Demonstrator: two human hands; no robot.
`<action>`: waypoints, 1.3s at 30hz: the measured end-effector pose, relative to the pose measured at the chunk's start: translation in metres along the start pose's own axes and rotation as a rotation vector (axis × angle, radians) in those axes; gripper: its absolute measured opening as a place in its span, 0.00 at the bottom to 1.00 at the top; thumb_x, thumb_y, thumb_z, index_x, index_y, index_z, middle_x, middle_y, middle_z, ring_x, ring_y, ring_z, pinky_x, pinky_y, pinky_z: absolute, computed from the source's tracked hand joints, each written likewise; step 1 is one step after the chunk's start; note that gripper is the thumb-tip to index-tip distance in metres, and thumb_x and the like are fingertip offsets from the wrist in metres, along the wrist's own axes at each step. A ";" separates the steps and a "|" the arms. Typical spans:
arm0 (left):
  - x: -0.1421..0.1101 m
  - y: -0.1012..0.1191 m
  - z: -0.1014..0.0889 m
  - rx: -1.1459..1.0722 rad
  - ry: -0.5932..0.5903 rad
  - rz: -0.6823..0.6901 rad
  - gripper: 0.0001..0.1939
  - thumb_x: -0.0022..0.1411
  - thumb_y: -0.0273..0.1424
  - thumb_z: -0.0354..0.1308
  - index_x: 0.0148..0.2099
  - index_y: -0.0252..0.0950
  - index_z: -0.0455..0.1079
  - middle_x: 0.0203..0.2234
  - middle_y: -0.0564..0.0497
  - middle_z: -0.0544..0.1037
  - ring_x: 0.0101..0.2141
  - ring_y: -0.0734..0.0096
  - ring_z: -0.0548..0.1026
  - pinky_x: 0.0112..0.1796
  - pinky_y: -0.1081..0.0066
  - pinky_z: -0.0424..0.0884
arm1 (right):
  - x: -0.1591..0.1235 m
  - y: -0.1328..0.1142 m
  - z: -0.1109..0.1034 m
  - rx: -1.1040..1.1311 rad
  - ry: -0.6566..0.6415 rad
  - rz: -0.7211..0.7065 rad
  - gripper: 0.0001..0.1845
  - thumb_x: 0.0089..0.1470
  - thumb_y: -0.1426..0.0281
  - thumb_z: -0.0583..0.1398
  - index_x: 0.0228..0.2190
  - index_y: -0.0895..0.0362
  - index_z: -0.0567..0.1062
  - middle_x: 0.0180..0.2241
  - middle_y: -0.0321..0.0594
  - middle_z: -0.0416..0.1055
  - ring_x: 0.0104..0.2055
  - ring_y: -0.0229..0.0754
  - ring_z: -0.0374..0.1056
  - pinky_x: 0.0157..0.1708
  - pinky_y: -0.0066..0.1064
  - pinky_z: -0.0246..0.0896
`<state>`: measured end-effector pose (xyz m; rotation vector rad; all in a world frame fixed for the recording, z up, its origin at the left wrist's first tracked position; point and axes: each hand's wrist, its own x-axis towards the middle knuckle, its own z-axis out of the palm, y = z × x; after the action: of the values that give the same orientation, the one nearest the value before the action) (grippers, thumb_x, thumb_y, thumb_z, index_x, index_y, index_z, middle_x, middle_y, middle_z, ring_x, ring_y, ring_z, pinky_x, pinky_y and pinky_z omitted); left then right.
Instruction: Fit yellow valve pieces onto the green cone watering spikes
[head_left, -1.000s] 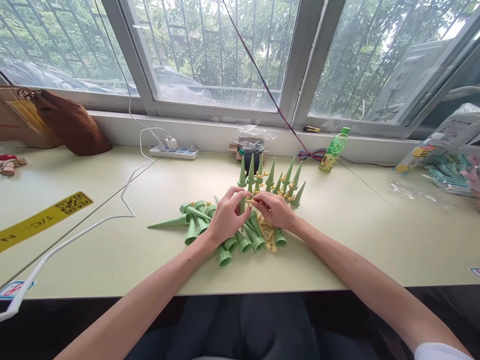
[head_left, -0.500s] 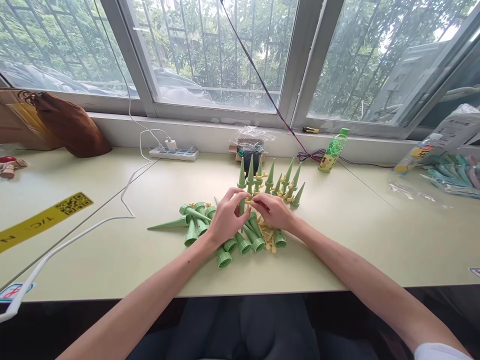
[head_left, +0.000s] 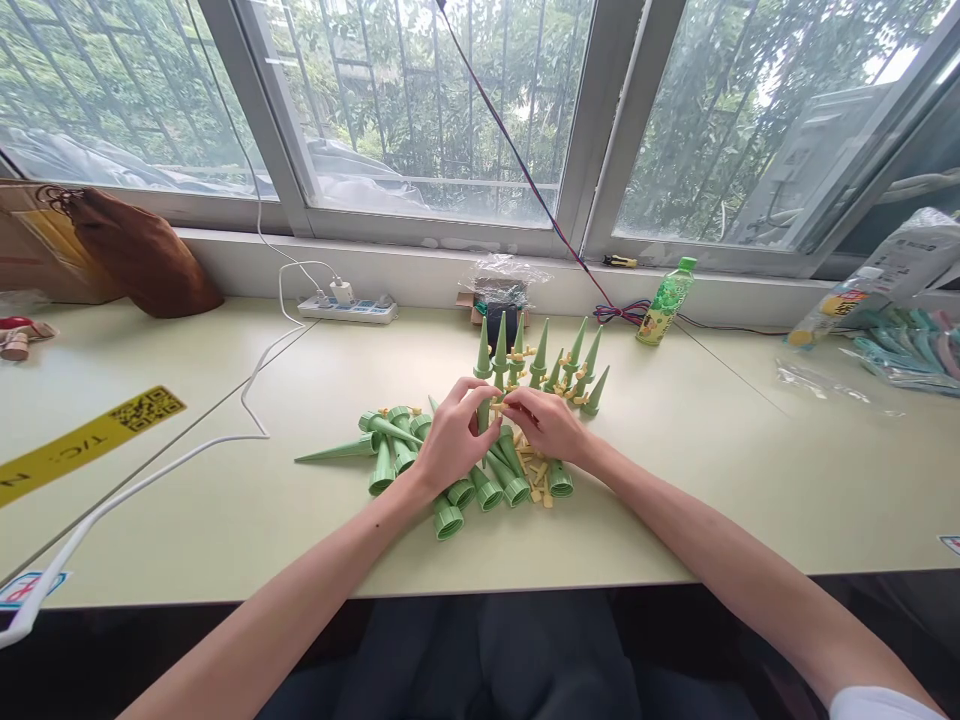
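My left hand [head_left: 454, 435] pinches a green plastic cone [head_left: 484, 418], my right hand [head_left: 553, 425] a yellow plastic peg [head_left: 498, 407]. Pale-green worktop [head_left: 750, 440] separates both from its front edge.

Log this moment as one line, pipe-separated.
left hand: holds tapered green plastic spike | right hand: pinches small yellow plastic piece at spike's side | beyond: upright green plastic spikes | near right hand: yellow plastic pieces

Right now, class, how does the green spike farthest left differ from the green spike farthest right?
Pose: the left-end spike lies on its side, tip pointing left; the right-end spike stands tip up.
Place: the left-end spike is left of the left hand; the right-end spike stands beyond the right hand.
Both are green and taper to a point.
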<state>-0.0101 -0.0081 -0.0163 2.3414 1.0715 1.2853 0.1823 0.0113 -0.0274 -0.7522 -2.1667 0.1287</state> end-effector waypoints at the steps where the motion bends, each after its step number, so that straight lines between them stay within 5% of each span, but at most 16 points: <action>1: 0.000 0.000 0.000 -0.003 -0.004 0.001 0.13 0.61 0.26 0.58 0.49 0.38 0.69 0.46 0.49 0.69 0.21 0.86 0.65 0.25 0.76 0.70 | 0.000 0.000 0.000 -0.009 -0.004 -0.010 0.10 0.66 0.67 0.50 0.34 0.56 0.68 0.29 0.39 0.70 0.27 0.36 0.62 0.28 0.27 0.57; 39: 0.001 -0.003 0.000 -0.059 -0.013 -0.001 0.12 0.61 0.28 0.58 0.48 0.38 0.69 0.44 0.48 0.70 0.21 0.85 0.66 0.24 0.76 0.71 | 0.001 0.003 0.001 0.023 -0.009 0.030 0.08 0.65 0.67 0.53 0.36 0.57 0.70 0.31 0.39 0.70 0.26 0.35 0.61 0.28 0.27 0.57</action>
<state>-0.0112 -0.0052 -0.0167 2.3030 1.0166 1.2824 0.1827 0.0137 -0.0283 -0.7724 -2.1591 0.1730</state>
